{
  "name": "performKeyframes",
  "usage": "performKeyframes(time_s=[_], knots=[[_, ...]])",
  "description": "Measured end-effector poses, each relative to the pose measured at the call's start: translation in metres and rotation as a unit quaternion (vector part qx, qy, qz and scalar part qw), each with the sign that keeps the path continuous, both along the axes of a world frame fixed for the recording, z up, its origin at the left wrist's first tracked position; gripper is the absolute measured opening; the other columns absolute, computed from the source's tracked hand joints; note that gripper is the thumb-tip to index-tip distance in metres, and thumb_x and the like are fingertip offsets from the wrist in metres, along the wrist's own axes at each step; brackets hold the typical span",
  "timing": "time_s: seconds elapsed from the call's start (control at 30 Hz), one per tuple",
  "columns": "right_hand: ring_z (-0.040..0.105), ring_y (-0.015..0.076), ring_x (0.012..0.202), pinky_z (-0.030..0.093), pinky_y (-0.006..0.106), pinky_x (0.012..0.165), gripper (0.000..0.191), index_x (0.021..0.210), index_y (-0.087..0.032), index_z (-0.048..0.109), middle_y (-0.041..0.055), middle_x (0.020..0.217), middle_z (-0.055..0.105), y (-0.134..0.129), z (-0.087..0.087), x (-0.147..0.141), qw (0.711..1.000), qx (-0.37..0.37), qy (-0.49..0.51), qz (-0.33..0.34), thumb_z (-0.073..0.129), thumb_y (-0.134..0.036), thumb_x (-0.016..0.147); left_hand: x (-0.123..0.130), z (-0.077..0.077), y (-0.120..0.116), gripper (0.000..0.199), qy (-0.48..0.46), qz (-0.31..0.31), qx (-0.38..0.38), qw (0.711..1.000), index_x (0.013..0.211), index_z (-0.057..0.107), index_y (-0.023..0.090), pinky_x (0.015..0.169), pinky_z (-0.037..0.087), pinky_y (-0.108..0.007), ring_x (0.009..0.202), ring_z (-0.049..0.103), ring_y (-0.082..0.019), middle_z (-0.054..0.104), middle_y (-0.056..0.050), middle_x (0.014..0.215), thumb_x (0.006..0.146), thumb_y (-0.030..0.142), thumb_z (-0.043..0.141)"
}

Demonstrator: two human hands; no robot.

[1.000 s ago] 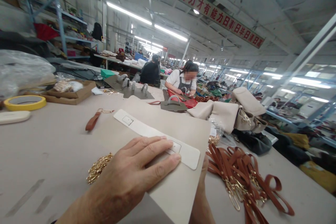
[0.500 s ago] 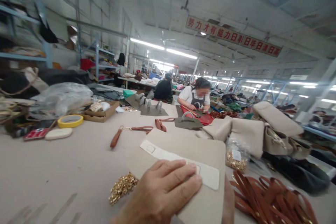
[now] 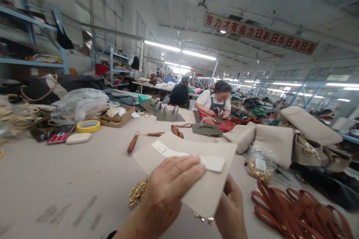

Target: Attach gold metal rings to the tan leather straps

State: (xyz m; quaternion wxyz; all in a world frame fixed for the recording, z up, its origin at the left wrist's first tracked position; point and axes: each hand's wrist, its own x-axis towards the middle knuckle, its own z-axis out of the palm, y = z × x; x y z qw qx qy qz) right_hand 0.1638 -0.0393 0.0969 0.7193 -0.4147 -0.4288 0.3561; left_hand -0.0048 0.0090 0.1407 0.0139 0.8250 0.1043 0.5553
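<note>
A beige leather panel (image 3: 202, 194) is lifted at a tilt above the table, bearing a white strip (image 3: 214, 163) with a small outlined rectangle near its left end. My left hand (image 3: 171, 183) lies over the panel, fingers together and pressed on the strip; its thumb is hidden. At the right edge my right hand (image 3: 231, 201) grips the panel from beneath, its fingers partly out of sight. Small shiny metal fittings (image 3: 203, 218) show at the panel's lower edge. Beside my left hand, a heap of gold metal pieces (image 3: 137, 193) rests on the table.
Brown leather straps (image 3: 300, 209) are piled at right, near a bag of gold hardware (image 3: 259, 168) and beige bags (image 3: 275, 143). Yellow tape (image 3: 88, 126), a phone (image 3: 61, 134) and a cardboard box (image 3: 119, 117) sit at left. Across the table a person (image 3: 214, 101) works.
The panel has been raised and tilted, its far edge now lower in view relative to the table. My right hand has come into view at its right edge. The camera has turned slightly left.
</note>
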Motion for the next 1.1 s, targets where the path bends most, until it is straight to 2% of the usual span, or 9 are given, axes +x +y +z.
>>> performKeyframes(time_s=[0.07, 0.17, 0.3, 0.47, 0.63, 0.73, 0.87, 1.0, 1.1], knots=[[0.026, 0.0041, 0.039, 0.017, 0.017, 0.033, 0.015, 0.064, -0.02, 0.053, -0.0063, 0.057, 0.046, 0.006, 0.001, -0.01, 0.991, -0.073, 0.089, 0.064, 0.068, -0.022, 0.065, -0.008, 0.001, 0.004, 0.034, -0.091, 0.047, -0.144, 0.984, 0.121, 0.063, 0.023, 0.096, 0.051, -0.031, 0.109, 0.065, -0.02, 0.071, -0.005, 0.117, 0.091, 0.014, 0.051], [0.012, 0.0007, 0.039, 0.003, 0.014, 0.034, 0.026, 0.071, -0.019, 0.053, -0.0112, 0.054, 0.04, 0.021, -0.01, -0.021, 0.946, -0.187, 0.224, 0.143, 0.072, -0.016, 0.055, -0.016, 0.008, 0.017, 0.022, -0.291, 0.135, -0.318, 0.892, 0.105, 0.072, 0.024, 0.096, 0.052, -0.026, 0.101, 0.068, -0.019, 0.076, 0.002, 0.1, 0.085, 0.022, 0.064], [0.019, -0.0006, 0.038, 0.007, 0.011, 0.035, 0.041, 0.087, -0.019, 0.054, -0.0112, 0.058, 0.046, 0.036, -0.039, -0.033, 0.923, -0.249, 0.272, 0.108, 0.076, -0.019, 0.052, -0.02, 0.019, 0.04, 0.027, -0.513, -0.005, -0.409, 0.755, 0.103, 0.072, 0.026, 0.093, 0.054, -0.025, 0.106, 0.066, -0.017, 0.076, 0.004, 0.102, 0.078, 0.015, 0.07], [0.03, 0.0008, 0.037, 0.009, 0.012, 0.034, 0.042, 0.086, -0.017, 0.057, -0.0071, 0.061, 0.053, 0.043, -0.074, -0.05, 0.935, -0.292, 0.18, 0.088, 0.079, -0.034, 0.055, -0.031, 0.024, 0.052, 0.034, -0.562, -0.116, -0.542, 0.614, 0.103, 0.071, 0.023, 0.082, 0.06, -0.028, 0.081, 0.073, -0.015, 0.078, 0.001, 0.085, 0.08, 0.0, 0.06], [0.033, 0.0019, 0.037, 0.013, 0.013, 0.034, 0.042, 0.071, -0.016, 0.056, -0.0052, 0.056, 0.054, 0.045, -0.098, -0.068, 0.95, -0.26, 0.132, 0.111, 0.08, -0.049, 0.061, -0.037, 0.021, 0.055, 0.034, -0.548, -0.149, -0.61, 0.553, 0.114, 0.065, 0.014, 0.072, 0.062, -0.04, 0.061, 0.073, -0.021, 0.076, -0.006, 0.071, 0.084, 0.002, 0.055], [0.048, 0.0058, 0.046, 0.032, 0.015, 0.042, 0.041, 0.065, -0.015, 0.058, -0.0022, 0.057, 0.058, 0.045, -0.102, -0.071, 0.952, -0.224, 0.154, 0.138, 0.085, -0.045, 0.057, -0.037, 0.022, 0.056, 0.036, -0.528, -0.164, -0.651, 0.52, 0.12, 0.061, 0.01, 0.067, 0.062, -0.045, 0.061, 0.073, -0.026, 0.076, -0.012, 0.075, 0.086, 0.006, 0.052], [0.065, 0.0163, 0.074, 0.05, 0.026, 0.07, 0.038, 0.087, -0.014, 0.07, 0.0065, 0.083, 0.071, 0.044, -0.091, -0.058, 0.953, -0.19, 0.185, 0.143, 0.086, -0.035, 0.059, -0.034, 0.022, 0.057, 0.038, -0.5, -0.189, -0.7, 0.473, 0.125, 0.058, 0.008, 0.066, 0.061, -0.05, 0.068, 0.074, -0.031, 0.076, -0.017, 0.082, 0.088, 0.012, 0.05], [0.062, 0.0237, 0.104, 0.048, 0.035, 0.09, 0.044, 0.111, -0.02, 0.067, 0.0088, 0.117, 0.067, 0.04, -0.07, -0.039, 0.946, -0.088, 0.214, 0.227, 0.078, -0.027, 0.069, -0.031, 0.02, 0.057, 0.042, -0.517, -0.191, -0.706, 0.445, 0.129, 0.054, 0.014, 0.074, 0.061, -0.045, 0.069, 0.074, -0.026, 0.077, -0.009, 0.077, 0.087, 0.008, 0.051], [0.063, 0.0256, 0.106, 0.048, 0.039, 0.093, 0.048, 0.118, -0.023, 0.064, 0.0096, 0.121, 0.066, 0.038, -0.061, -0.028, 0.931, -0.049, 0.242, 0.269, 0.076, -0.029, 0.072, -0.028, 0.015, 0.058, 0.041, -0.51, -0.197, -0.716, 0.433, 0.129, 0.054, 0.015, 0.076, 0.06, -0.044, 0.07, 0.075, -0.025, 0.076, -0.008, 0.076, 0.088, 0.009, 0.05]])
